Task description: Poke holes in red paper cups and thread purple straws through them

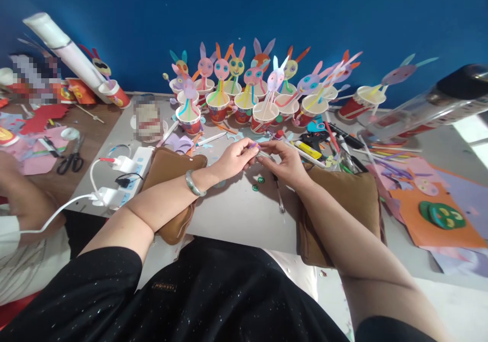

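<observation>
My left hand [237, 160], a bangle on its wrist, pinches a small purple piece [254, 146] between thumb and fingers; it looks like paper, but most of it is hidden. Close against it, my right hand [285, 163] has its fingers bent and closed at the same spot, and what they grip is too small to make out. Below the hands lie two small green discs [261, 179] on the grey table. A slim pen-like tool [281, 202] rests just under my right hand.
Paper cups [218, 109] with paper rabbit figures line the blue wall. Brown cushions [168, 166] sit under both forearms. A white power strip [133, 177] is at left, near scissors [71, 160] and another person's arm [26, 194]. Markers [308, 150], coloured paper [412, 215] and a clear bottle [415, 108] stand or lie right.
</observation>
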`<state>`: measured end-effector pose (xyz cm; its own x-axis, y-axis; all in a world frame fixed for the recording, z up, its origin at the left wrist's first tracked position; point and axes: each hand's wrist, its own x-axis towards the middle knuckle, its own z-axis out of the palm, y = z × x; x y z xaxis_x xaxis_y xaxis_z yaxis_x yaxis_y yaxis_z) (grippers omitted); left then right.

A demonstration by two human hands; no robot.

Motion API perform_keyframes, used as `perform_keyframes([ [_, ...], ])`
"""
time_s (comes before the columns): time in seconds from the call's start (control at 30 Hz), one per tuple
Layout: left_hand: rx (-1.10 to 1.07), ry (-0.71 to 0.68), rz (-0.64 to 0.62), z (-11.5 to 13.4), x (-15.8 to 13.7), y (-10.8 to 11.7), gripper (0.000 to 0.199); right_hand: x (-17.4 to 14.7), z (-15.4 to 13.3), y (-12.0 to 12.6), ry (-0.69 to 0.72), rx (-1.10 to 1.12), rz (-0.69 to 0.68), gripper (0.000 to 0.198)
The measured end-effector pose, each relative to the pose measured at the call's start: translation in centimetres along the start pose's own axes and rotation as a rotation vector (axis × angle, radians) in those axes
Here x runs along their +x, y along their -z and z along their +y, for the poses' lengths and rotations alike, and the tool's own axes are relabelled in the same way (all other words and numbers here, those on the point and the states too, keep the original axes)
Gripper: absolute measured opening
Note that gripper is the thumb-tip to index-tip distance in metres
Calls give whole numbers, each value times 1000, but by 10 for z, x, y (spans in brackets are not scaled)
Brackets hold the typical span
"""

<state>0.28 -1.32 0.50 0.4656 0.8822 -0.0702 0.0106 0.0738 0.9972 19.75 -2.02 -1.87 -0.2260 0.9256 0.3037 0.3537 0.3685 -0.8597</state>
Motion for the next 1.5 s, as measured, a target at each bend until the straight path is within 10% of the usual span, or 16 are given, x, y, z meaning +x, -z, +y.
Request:
perform_keyframes([
  [1.17, 210, -74, 74, 0, 7, 13, 25, 2, 1, 2, 1, -109, -16, 40],
  [1.5, 203, -42, 128, 0, 13, 16, 29, 10, -12, 42, -46, -188, -114, 42],
])
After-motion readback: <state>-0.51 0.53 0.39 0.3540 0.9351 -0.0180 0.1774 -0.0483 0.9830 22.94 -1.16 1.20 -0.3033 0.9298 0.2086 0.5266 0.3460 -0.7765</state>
